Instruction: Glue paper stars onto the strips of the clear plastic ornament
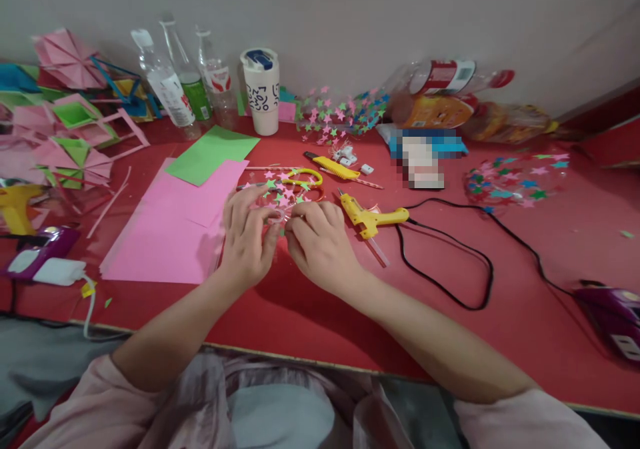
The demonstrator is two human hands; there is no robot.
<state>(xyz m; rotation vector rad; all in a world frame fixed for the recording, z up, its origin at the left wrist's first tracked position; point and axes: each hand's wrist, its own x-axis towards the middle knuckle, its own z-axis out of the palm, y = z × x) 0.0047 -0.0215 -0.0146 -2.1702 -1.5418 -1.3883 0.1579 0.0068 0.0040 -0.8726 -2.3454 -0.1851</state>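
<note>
Pink paper (170, 229) lies left of the clear star-filled bag (283, 194), the landmark. My left hand (247, 239), fingers curled, and my right hand (320, 239), fingers pinched, meet its near edge. Right of it, the yellow glue gun (373, 217) rests on the tabletop (310, 315).

Head cam, fwd + down.

Both my bare hands (246, 234) (320, 241) meet above the table, fingers curled, forearms reaching from its near edge.
</note>
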